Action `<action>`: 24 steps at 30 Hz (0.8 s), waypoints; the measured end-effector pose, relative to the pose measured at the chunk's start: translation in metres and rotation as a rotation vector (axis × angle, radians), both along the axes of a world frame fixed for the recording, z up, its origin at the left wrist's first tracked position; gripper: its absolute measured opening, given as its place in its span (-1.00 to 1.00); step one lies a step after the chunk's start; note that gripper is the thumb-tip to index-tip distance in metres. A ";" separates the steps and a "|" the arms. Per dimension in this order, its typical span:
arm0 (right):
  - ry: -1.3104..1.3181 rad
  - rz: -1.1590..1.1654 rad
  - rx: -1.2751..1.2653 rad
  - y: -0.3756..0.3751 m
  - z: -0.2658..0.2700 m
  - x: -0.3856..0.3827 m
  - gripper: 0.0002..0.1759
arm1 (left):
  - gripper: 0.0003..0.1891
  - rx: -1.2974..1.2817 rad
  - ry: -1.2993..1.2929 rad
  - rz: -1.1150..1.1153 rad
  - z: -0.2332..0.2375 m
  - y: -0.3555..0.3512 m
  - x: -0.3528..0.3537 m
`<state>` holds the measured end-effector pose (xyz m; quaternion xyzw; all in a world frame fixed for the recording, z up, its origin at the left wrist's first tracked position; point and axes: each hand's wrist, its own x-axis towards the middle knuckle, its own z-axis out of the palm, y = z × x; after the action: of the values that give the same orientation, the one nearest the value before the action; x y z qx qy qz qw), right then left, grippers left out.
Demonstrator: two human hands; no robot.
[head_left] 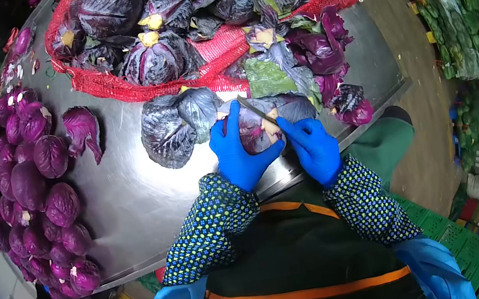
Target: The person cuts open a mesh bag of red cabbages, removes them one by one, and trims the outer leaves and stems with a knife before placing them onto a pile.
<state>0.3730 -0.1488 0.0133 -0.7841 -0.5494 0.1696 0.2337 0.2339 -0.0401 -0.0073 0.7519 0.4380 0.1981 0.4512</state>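
Both my hands wear blue gloves and work at the near side of a metal table. My left hand [239, 153] is wrapped around a red cabbage [254, 137], its thumb along the near side. A knife [256, 109] is in my right hand [314, 146], with the blade lying across the cabbage's pale stem end. The handle is mostly hidden in my fingers. Loose dark outer leaves [168, 133] lie to the left of the cabbage, and a green leaf [268, 75] rests just beyond it.
A red mesh sack [110, 94] full of untrimmed red cabbages spreads over the far side. Trimmed purple cabbages [30, 184] are piled along the left edge of the metal table [129, 212]. Peeled leaves [321, 50] lie to the right. Green crates [451, 241] stand at lower right.
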 end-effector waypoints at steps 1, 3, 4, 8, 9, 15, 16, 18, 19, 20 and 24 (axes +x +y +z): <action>-0.002 0.002 0.006 0.006 0.003 0.000 -0.47 | 0.10 0.006 -0.002 0.002 0.000 0.003 0.001; -0.047 -0.016 0.002 0.015 0.010 -0.001 -0.48 | 0.10 0.013 -0.012 0.006 -0.001 0.007 0.002; -0.048 -0.020 0.003 0.020 0.011 0.002 -0.48 | 0.10 0.014 -0.013 0.001 0.000 0.007 0.002; 0.111 -0.111 -0.036 0.038 0.006 0.018 -0.53 | 0.09 0.024 -0.039 0.011 -0.003 0.004 0.001; 0.201 -0.101 0.021 0.038 -0.002 0.018 -0.53 | 0.09 0.034 -0.104 0.032 -0.008 0.003 -0.001; 0.788 -0.352 -0.051 0.051 -0.036 0.045 -0.70 | 0.09 0.201 -0.300 0.001 -0.023 -0.029 -0.040; 0.749 -0.279 -0.003 0.055 -0.021 0.040 -0.71 | 0.09 0.169 -0.280 0.020 -0.027 -0.035 -0.051; 0.873 -0.304 -0.004 0.065 0.019 0.017 -0.70 | 0.05 0.128 -0.022 -0.003 0.004 -0.040 -0.070; 1.022 -0.403 -0.019 0.075 0.025 0.015 -0.69 | -0.02 0.149 -0.013 -0.123 0.009 -0.034 -0.072; 1.101 -0.486 0.121 0.087 0.024 0.015 -0.64 | -0.06 0.171 0.023 -0.135 0.015 -0.034 -0.071; 1.002 -0.446 0.115 0.081 0.041 -0.006 -0.52 | -0.30 0.312 0.054 -0.162 0.018 -0.021 -0.067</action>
<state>0.3673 -0.0674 0.0547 -0.6909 -0.1997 0.4381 0.5392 0.1670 -0.0608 0.0110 0.8508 0.3519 0.2063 0.3314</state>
